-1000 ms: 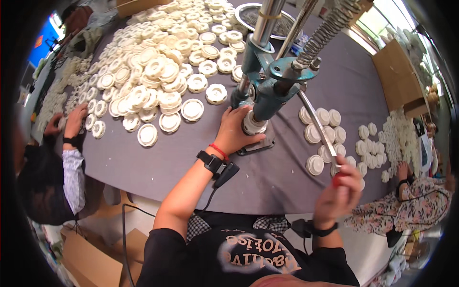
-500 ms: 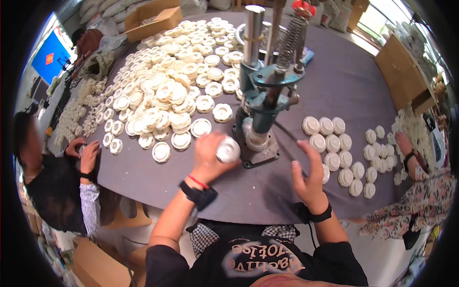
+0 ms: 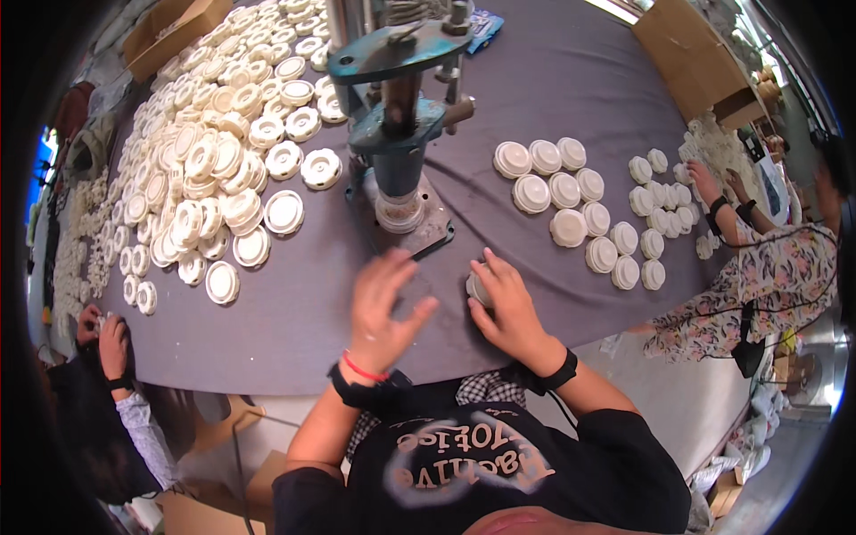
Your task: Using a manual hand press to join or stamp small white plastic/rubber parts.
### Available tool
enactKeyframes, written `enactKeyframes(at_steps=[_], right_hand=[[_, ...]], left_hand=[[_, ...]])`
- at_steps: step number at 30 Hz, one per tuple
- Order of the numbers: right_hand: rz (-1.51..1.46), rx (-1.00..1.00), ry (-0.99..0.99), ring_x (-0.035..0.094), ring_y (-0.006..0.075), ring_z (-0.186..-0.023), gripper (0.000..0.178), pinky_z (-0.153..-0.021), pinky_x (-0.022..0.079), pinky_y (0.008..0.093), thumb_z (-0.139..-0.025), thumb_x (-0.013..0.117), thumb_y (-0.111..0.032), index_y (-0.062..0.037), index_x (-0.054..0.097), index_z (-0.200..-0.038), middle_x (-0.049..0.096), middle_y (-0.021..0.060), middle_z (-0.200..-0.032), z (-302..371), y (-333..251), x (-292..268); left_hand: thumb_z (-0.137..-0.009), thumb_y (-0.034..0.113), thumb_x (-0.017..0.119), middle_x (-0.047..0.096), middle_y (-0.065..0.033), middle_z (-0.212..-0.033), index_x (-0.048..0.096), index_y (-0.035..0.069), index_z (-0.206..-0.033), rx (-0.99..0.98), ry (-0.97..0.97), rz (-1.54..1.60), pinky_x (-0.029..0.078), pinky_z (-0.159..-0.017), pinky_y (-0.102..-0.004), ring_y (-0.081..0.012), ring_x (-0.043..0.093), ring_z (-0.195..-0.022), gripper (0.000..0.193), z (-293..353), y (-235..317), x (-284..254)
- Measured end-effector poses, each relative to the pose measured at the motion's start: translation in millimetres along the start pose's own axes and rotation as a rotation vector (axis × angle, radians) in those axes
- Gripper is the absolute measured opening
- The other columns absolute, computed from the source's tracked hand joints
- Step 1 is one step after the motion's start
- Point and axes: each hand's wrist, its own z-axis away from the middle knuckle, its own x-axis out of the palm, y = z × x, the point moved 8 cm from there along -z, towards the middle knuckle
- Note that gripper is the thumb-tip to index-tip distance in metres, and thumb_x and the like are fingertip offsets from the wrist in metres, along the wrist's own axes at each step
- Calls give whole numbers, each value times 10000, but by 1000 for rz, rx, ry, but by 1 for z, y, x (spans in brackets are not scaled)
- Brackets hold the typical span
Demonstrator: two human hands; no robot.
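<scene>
Here, between press (image 3: pixel 399 165) and table edge (image 3: pixel 267 385): left hand (image 3: pixel 382 308) spread, right hand (image 3: pixel 513 308) gripping cap (image 3: pixel 475 287).

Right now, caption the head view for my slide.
Right hand holding a pale cap, left hand open near the press, caps heaped at left.

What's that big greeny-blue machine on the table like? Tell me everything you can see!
The machine looks like teal-painted metal, with a shiny column and a coil spring. It stands upright on a flat metal base on the grey table, with a pale round part low down. Its top is cut off. The left hand is close; touching is unclear.
</scene>
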Motion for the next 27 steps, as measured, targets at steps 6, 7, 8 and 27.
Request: enactKeyframes(at_steps=[6, 7, 8, 27], right_hand=[[-1453, 605, 41, 537, 132, -1121, 411, -937, 431, 266, -992, 487, -216, 24, 467, -1325, 571, 83, -1229, -40, -2, 47], [-1550, 650, 6, 541, 145, -1123, 424, -938, 427, 267, -1004, 459, -240, 26, 458, -1335, 570, 94, -1227, -49, -9, 56], [-1313, 559, 55, 548, 184, -1129, 471, -947, 424, 295, -1015, 417, -295, 36, 432, -1350, 576, 138, -1225, -60, -14, 46], [-428, 13, 682, 541, 71, -736, 307, -666, 435, 205, -976, 511, -133, 15, 514, -1246, 610, 43, -847, -159, -13, -128]], left_hand=[[-697, 325, 827, 602, -187, -1196, 546, -22, -1229, -200, 55, 72, 433, -933, -433, -358, 574, -1080, 694, -8, 3, 13], [-672, 273, 833, 617, -189, -1134, 540, -20, -1233, -127, 144, -3, 445, -884, -434, -369, 590, -1002, 698, -16, 5, 3], [-658, 255, 825, 614, -178, -1119, 541, -17, -1228, -228, 183, 18, 430, -900, -437, -363, 581, -1006, 692, -22, -4, -3], [-577, 418, 869, 569, -120, -1250, 552, 47, -1180, -211, 291, -107, 319, -1034, -504, -378, 452, -1250, 775, -63, -73, 15]])
